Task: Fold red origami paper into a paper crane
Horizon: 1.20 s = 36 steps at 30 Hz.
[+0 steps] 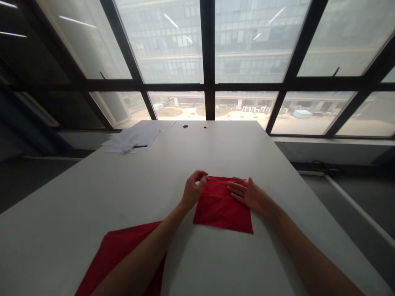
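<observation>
A small square of red cloth [220,207] lies on the white table in front of me, with faint creases across it. At its far left corner, my left hand [195,187] pinches the cloth between thumb and fingers. My right hand [251,196] rests on the cloth's right side, its fingers stretched out and lying flat. A second, larger piece of red cloth [123,248] lies at the near left, partly hidden beneath my left forearm.
The white table [222,144] reaches to a wall of dark-framed windows. Loose sheets of paper [140,135] with a small black strip [140,146] lie at its far left. Two round holes pierce the far edge. The table's right edge runs beyond my right arm.
</observation>
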Each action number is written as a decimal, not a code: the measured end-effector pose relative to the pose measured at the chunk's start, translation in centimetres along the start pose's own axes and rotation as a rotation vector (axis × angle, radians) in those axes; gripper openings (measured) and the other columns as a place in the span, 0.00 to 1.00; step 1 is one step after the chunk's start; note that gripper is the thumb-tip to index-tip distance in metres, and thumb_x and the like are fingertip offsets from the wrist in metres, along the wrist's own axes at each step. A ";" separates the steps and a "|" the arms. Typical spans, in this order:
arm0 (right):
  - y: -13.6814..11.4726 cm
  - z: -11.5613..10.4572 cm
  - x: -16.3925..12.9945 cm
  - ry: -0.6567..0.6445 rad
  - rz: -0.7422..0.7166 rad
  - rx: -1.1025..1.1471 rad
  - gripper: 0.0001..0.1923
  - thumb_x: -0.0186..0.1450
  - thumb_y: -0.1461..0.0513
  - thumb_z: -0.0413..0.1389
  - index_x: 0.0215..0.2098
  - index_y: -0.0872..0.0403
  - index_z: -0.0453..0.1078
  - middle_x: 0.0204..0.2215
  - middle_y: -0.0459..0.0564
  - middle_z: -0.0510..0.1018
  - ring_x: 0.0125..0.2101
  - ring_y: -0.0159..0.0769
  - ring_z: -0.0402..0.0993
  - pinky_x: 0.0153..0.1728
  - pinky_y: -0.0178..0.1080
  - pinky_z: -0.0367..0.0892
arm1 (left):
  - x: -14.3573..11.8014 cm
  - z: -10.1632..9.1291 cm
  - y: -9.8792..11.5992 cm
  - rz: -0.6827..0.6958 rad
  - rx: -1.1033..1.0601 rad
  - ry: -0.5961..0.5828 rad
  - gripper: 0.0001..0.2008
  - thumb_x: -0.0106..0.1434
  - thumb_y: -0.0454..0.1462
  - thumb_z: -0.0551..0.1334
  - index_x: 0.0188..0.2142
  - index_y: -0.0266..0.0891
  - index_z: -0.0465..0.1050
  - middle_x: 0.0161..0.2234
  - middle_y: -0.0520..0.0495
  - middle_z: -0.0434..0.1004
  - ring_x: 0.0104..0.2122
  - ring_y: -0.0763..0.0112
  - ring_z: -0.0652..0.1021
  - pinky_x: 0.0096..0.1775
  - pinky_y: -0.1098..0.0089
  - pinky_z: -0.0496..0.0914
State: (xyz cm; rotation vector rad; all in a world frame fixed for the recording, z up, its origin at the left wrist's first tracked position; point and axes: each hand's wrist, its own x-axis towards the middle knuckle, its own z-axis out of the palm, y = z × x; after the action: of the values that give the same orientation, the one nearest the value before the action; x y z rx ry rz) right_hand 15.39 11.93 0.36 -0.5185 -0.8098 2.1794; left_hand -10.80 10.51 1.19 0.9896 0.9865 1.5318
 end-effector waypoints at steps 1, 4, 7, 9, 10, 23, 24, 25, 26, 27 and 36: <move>0.2 0.0 0.1 0.026 -0.028 0.016 0.22 0.72 0.48 0.48 0.55 0.52 0.69 0.56 0.55 0.74 0.57 0.39 0.69 0.63 0.46 0.57 | -0.4 0.2 -0.2 0.028 0.101 -0.020 0.07 0.58 0.30 0.65 0.35 0.41 0.79 0.35 0.46 0.78 0.49 0.59 0.74 0.54 0.65 0.65; 0.6 0.1 0.4 0.089 -0.078 0.048 0.22 0.72 0.48 0.46 0.53 0.51 0.71 0.56 0.54 0.74 0.58 0.39 0.68 0.63 0.45 0.58 | -1.6 0.7 -0.7 0.060 0.299 -0.177 0.14 0.56 0.29 0.66 0.41 0.44 0.80 0.49 0.44 0.77 0.63 0.53 0.62 0.66 0.59 0.46; 0.5 0.2 0.6 0.131 -0.109 0.065 0.24 0.72 0.47 0.44 0.52 0.51 0.72 0.56 0.54 0.74 0.58 0.39 0.68 0.63 0.45 0.58 | -2.2 0.6 -0.9 0.046 0.343 -0.290 0.21 0.55 0.30 0.68 0.49 0.45 0.77 0.58 0.44 0.70 0.67 0.54 0.54 0.67 0.56 0.32; 0.1 0.1 0.6 0.137 -0.142 0.083 0.24 0.72 0.47 0.44 0.52 0.51 0.72 0.57 0.54 0.74 0.60 0.40 0.66 0.63 0.46 0.58 | -2.1 0.4 -1.0 0.026 0.343 -0.319 0.22 0.55 0.31 0.68 0.51 0.45 0.76 0.61 0.45 0.67 0.69 0.55 0.51 0.67 0.55 0.30; -0.1 0.0 0.5 0.131 -0.164 0.094 0.24 0.71 0.46 0.44 0.52 0.51 0.72 0.57 0.54 0.73 0.60 0.41 0.65 0.63 0.47 0.58 | -2.0 0.2 -1.1 0.011 0.344 -0.327 0.21 0.56 0.32 0.68 0.50 0.45 0.76 0.62 0.45 0.67 0.69 0.56 0.50 0.67 0.55 0.30; 0.9 0.3 4.2 0.556 -0.650 -1.127 0.10 0.61 0.66 0.52 0.35 0.54 0.76 0.36 0.53 0.80 0.40 0.42 0.74 0.47 0.47 0.69 | -1.3 -0.3 -0.6 0.284 1.273 -0.214 0.16 0.62 0.42 0.65 0.50 0.47 0.76 0.51 0.44 0.75 0.54 0.52 0.70 0.61 0.47 0.54; 0.9 0.4 4.8 0.528 -0.661 -1.283 0.12 0.60 0.68 0.51 0.36 0.54 0.76 0.37 0.53 0.80 0.41 0.42 0.74 0.49 0.47 0.68 | -1.2 -0.4 -0.6 0.314 1.345 -0.199 0.16 0.63 0.43 0.64 0.50 0.47 0.76 0.51 0.44 0.75 0.53 0.53 0.71 0.60 0.47 0.56; 1.0 0.5 5.4 0.488 -0.655 -1.410 0.13 0.60 0.69 0.51 0.36 0.54 0.76 0.38 0.53 0.79 0.42 0.42 0.73 0.50 0.47 0.67 | -1.1 -0.5 -0.6 0.341 1.394 -0.196 0.15 0.64 0.43 0.63 0.50 0.47 0.76 0.53 0.45 0.74 0.53 0.54 0.71 0.60 0.48 0.57; 0.9 0.5 6.0 0.439 -0.639 -1.507 0.13 0.60 0.69 0.51 0.36 0.54 0.76 0.38 0.53 0.79 0.42 0.42 0.73 0.51 0.46 0.66 | -1.0 -0.7 -0.6 0.365 1.425 -0.203 0.15 0.65 0.43 0.62 0.51 0.47 0.75 0.55 0.45 0.73 0.55 0.55 0.70 0.61 0.49 0.56; 0.9 0.5 6.6 0.387 -0.619 -1.578 0.13 0.61 0.70 0.51 0.36 0.54 0.76 0.38 0.53 0.79 0.42 0.41 0.73 0.50 0.45 0.67 | -0.8 -0.9 -0.7 0.383 1.445 -0.220 0.15 0.66 0.42 0.62 0.52 0.48 0.75 0.57 0.46 0.72 0.57 0.56 0.70 0.62 0.49 0.55; 0.0 -1.3 8.2 0.102 -0.640 -1.644 0.14 0.66 0.66 0.53 0.47 0.51 0.75 0.47 0.52 0.78 0.48 0.40 0.73 0.53 0.43 0.67 | 0.0 -1.8 -0.5 0.384 1.414 -0.136 0.10 0.65 0.39 0.64 0.46 0.48 0.79 0.48 0.48 0.79 0.47 0.61 0.76 0.53 0.58 0.66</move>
State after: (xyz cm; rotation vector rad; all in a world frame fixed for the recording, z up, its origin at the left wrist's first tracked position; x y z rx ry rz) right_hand 10.87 18.68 -1.45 -0.8956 -2.2140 0.5185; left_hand -12.32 10.43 0.16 2.2996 1.8849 0.8370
